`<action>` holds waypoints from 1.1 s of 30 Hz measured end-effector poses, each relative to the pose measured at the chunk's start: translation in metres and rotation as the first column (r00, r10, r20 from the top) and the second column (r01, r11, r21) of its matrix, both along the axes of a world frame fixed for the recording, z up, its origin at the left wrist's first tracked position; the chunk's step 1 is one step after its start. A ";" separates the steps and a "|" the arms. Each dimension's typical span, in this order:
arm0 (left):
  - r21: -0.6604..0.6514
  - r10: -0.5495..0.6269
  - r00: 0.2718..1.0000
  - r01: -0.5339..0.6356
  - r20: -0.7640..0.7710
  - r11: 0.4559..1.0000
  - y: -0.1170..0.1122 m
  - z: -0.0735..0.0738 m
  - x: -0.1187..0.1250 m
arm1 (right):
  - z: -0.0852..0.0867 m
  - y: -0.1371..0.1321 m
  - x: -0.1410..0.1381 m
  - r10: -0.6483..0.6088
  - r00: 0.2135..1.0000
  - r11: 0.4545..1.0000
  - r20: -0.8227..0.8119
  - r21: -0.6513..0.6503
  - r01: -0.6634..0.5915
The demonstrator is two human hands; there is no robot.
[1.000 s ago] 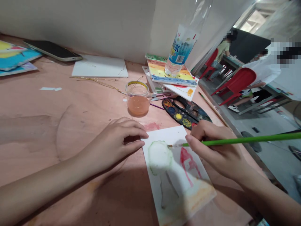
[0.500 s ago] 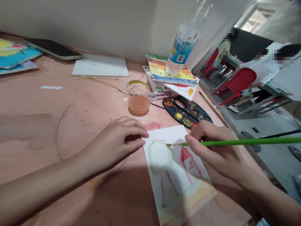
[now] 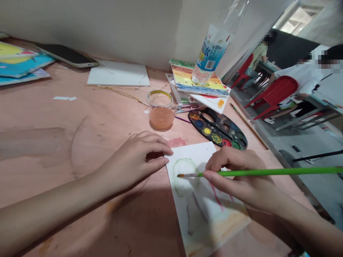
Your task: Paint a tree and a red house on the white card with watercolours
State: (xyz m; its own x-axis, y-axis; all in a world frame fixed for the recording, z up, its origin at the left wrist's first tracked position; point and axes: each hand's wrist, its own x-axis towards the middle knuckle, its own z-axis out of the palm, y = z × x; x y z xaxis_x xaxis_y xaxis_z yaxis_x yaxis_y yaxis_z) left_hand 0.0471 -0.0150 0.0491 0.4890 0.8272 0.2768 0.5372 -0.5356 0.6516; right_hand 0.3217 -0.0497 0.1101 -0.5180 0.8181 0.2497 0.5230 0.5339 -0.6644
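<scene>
My right hand is closed around a green paintbrush, its bristles over the green ring painted on a white sheet. Whether the bristles touch the surface I cannot tell. Below the ring are grey lines and an orange-brown wash; pink strokes to the right are partly hidden by my right hand. My left hand lies with fingers apart, fingertips at the sheet's upper left edge. A jar of cloudy orange water stands behind. To its right is a black paint palette with several colour wells.
A plastic bottle stands on stacked paintings. Along the wall lie a phone, a white board and blue-yellow paintings. Another brush lies by the table's right edge. Several people sit beyond, near red chairs.
The brush tip has moved left and slightly down, from the ring's right edge to inside it. My right hand now covers more of the pink strokes. My left hand stays at the sheet's edge.
</scene>
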 end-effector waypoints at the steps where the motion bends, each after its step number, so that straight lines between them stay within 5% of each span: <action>1: 0.000 -0.002 1.000 0.002 0.001 1.000 0.000 0.000 0.000 | -0.001 0.000 0.000 -0.016 1.000 1.000 0.001 0.015 0.016; 18: 0.006 -0.011 1.000 0.010 0.014 1.000 0.000 -0.001 0.000 | 0.001 -0.003 0.000 -0.054 0.997 0.998 0.055 0.016 0.053; 23: -0.004 0.000 1.000 0.000 0.022 1.000 0.000 0.001 0.000 | 0.004 -0.004 0.000 0.075 0.996 0.994 0.049 -0.088 -0.070; 27: -0.009 -0.010 1.000 0.010 0.021 1.000 0.000 0.002 0.001 | 0.004 -0.004 0.002 -0.030 0.996 0.999 0.080 -0.031 0.032; 31: -0.008 -0.014 1.000 0.014 0.006 1.000 0.000 0.003 0.002 | 0.005 -0.003 0.003 0.110 0.992 0.987 0.055 -0.121 -0.103; 33: -0.016 -0.015 1.000 0.015 0.007 1.000 -0.001 0.003 0.002 | 0.007 -0.002 0.003 0.063 0.995 0.995 0.082 -0.080 -0.056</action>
